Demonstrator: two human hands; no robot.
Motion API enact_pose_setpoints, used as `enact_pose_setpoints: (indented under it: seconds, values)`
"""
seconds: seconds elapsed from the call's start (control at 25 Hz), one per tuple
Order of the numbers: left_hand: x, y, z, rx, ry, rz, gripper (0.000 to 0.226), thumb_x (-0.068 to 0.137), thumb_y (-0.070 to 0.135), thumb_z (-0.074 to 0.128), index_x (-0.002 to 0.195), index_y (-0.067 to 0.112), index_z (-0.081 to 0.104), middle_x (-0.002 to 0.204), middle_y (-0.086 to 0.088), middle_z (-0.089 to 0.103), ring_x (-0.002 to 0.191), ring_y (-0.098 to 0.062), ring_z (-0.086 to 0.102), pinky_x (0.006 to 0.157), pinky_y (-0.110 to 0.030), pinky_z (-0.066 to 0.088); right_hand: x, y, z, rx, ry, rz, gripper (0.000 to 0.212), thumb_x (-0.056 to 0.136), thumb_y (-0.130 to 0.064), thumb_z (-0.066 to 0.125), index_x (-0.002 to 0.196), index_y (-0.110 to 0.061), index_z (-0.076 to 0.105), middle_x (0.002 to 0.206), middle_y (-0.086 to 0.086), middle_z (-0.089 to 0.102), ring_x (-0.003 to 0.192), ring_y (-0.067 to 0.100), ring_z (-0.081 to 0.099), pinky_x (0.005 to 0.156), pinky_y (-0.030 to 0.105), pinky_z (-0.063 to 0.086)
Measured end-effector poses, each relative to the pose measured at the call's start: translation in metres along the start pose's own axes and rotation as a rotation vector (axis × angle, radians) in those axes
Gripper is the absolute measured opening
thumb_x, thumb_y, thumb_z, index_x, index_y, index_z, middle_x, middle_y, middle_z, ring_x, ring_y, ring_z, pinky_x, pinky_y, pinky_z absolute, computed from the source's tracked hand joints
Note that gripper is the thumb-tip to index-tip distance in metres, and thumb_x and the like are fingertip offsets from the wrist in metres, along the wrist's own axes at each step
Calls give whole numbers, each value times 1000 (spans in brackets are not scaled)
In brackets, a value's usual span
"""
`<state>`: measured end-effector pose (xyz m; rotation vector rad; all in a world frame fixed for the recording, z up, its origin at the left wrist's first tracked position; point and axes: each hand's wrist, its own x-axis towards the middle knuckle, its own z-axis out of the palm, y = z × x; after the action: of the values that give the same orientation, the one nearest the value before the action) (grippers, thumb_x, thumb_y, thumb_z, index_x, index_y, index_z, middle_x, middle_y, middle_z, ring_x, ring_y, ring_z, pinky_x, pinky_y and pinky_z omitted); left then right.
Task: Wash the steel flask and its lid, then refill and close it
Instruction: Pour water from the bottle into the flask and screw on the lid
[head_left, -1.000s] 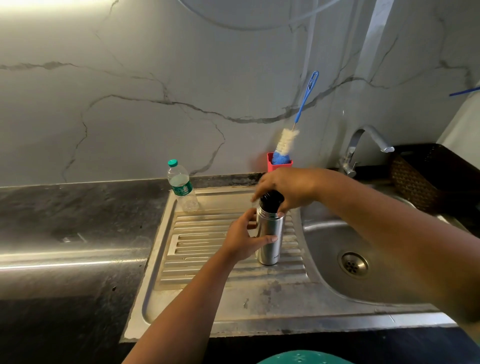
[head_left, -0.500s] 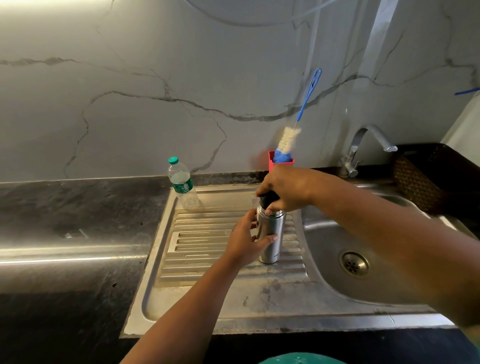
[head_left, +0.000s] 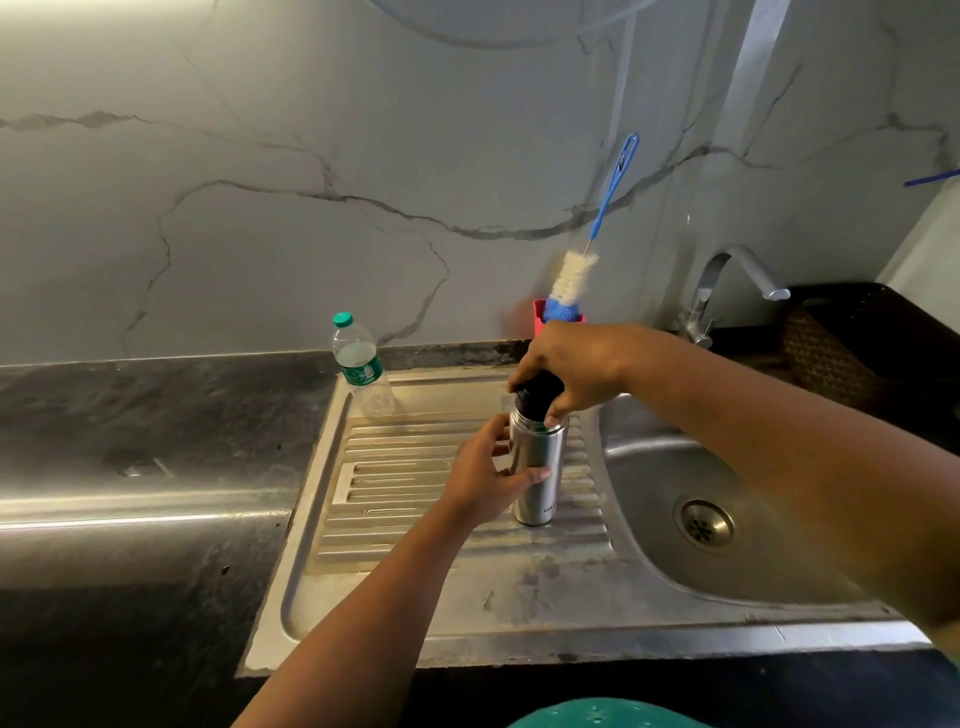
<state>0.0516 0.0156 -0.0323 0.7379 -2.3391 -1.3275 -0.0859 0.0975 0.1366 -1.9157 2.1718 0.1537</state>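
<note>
The right hand (head_left: 566, 364) is closing from above on the black lid (head_left: 540, 397), with fingers and thumb curled round it. The lid is sitting on the mouth of the flask (head_left: 537, 467). Just below this grip, the left hand (head_left: 488, 475) is holding the body of the flask from its left side, the thumb lying across the front of the steel and the fingers going behind it. The flask is standing upright on the ribbed drainboard (head_left: 415, 483), near the edge that meets the sink (head_left: 649, 478).

To the right of the grip and lower, the sink is showing its round drain (head_left: 706, 524). Behind the right hand, close to the wall, a red holder (head_left: 539, 317) is carrying a bottle brush (head_left: 574, 278) with a long blue handle, which is leaning to the right. Further right of it, the tap (head_left: 727, 280) is standing over the sink, and a dark basket (head_left: 852, 343) is beyond the tap. To the left of the grip and behind it, a plastic bottle (head_left: 363, 369) with a green cap is standing at the back corner of the drainboard. The dark surface (head_left: 145, 441) is spreading to the left of the drainboard.
</note>
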Motion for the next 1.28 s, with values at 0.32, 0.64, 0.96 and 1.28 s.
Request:
enact_pose_setpoints:
  seconds: [0.32, 0.64, 0.96, 1.28]
  values:
    - [-1, 2, -3, 67, 4, 51, 64, 74, 37, 84, 128, 26, 50, 124, 7, 62, 109, -12, 58, 82, -34, 57, 4, 6, 4, 111, 0, 31, 63, 78, -38, 76, 135, -28, 52, 130, -4, 56, 117, 16, 54, 95, 29, 47]
    - [-10, -25, -6, -36, 27, -37, 97, 64, 41, 89, 146, 25, 39, 139, 8, 51, 124, -10, 50, 94, -33, 51, 19, 94, 96, 879, 379, 398, 44, 84, -19, 71, 124, -26, 55, 121, 2, 59, 114, 22, 58, 93, 33, 49]
    - [-10, -18, 0, -36, 34, -57, 71, 72, 33, 86, 133, 28, 49, 122, 16, 58, 112, 2, 56, 87, -22, 54, 102, 95, 183, 393, -80, 173, 69, 64, -39, 82, 124, -35, 49, 120, -4, 51, 114, 20, 51, 96, 39, 48]
    - [-9, -8, -5, -24, -22, -99, 57, 75, 27, 85, 117, 42, 51, 116, 17, 60, 108, -7, 61, 87, -28, 57, 98, 98, 164, 546, 41, 130, 36, 80, -23, 73, 110, -33, 55, 96, -9, 50, 95, 19, 57, 77, 27, 43]
